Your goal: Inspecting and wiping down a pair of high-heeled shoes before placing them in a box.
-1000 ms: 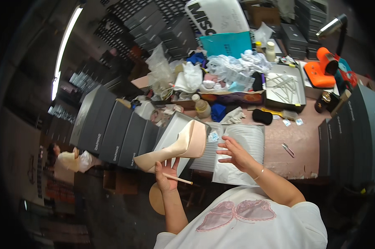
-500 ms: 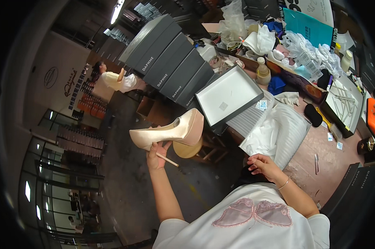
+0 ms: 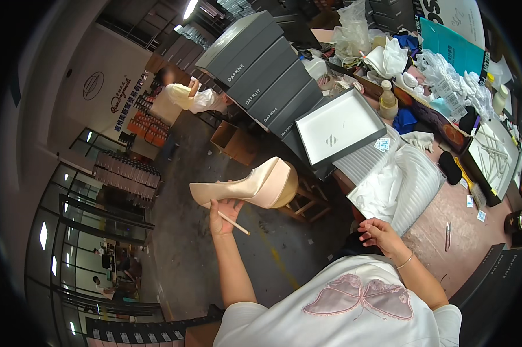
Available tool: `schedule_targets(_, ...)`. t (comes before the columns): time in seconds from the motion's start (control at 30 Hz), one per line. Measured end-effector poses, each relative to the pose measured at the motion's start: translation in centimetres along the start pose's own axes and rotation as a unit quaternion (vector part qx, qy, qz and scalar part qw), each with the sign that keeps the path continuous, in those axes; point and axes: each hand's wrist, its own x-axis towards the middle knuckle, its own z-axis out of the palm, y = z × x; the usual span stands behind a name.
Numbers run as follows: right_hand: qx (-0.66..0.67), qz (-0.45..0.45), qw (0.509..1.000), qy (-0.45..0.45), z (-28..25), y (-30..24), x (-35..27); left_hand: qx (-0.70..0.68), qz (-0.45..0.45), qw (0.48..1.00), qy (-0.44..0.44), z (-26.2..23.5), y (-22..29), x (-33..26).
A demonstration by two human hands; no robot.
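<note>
A pale satin high-heeled pump [image 3: 252, 184] is held up in my left hand [image 3: 222, 216], off to the left of the table and over the floor. My left fingers wrap its underside near the heel end, and the slim heel [image 3: 233, 222] points down past the palm. The thick platform toe faces right. My right hand [image 3: 382, 236] is beside the table's near edge, below the white tissue paper [image 3: 376, 194]. Its fingers are loosely bent and a little apart, with nothing visible in them.
An open shoebox part with a white inside [image 3: 342, 130] sits by stacked grey shoeboxes [image 3: 266, 75]. On the pink table lie tweezers [image 3: 447, 236], a brush [image 3: 472, 188] and foam wrap [image 3: 425, 179]. Plastic bags and bottles crowd the back. A stool [image 3: 307, 202] stands behind the shoe; a person [image 3: 188, 95] is farther off.
The shoe has turned a little in my left hand, showing more of its side and less of its opening. My right hand has barely moved. The whole view has shifted slightly.
</note>
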Motion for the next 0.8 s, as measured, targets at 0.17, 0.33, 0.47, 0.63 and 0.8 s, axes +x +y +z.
schedule_targets(0.17, 0.0, -0.008, 1.0, 0.001, 0.0, 0.5, -0.7, -0.027, -0.002, 0.994, -0.108, 1.0, 0.0, 0.1)
schedule_targets(0.33, 0.01, -0.016, 1.0, 0.015, 0.0, 1.1, -1.1, -0.037, -0.029, 0.99, -0.135, 1.6, -0.2, 1.4)
schedule_targets(0.47, 0.02, -0.023, 0.999, 0.024, 0.3, 1.1, -1.3, -0.049, -0.039, 0.988, -0.142, 2.4, -0.6, 1.9)
schedule_targets(0.63, 0.027, -0.077, 0.996, 0.018, 1.6, -0.2, -1.8, -0.027, -0.091, 0.988, -0.122, 3.8, -2.2, 1.9)
schedule_targets(0.8, 0.074, -0.163, 0.983, -0.043, 3.9, -4.4, -1.9, -0.004, -0.204, 0.96, -0.193, 8.3, -7.4, 2.3)
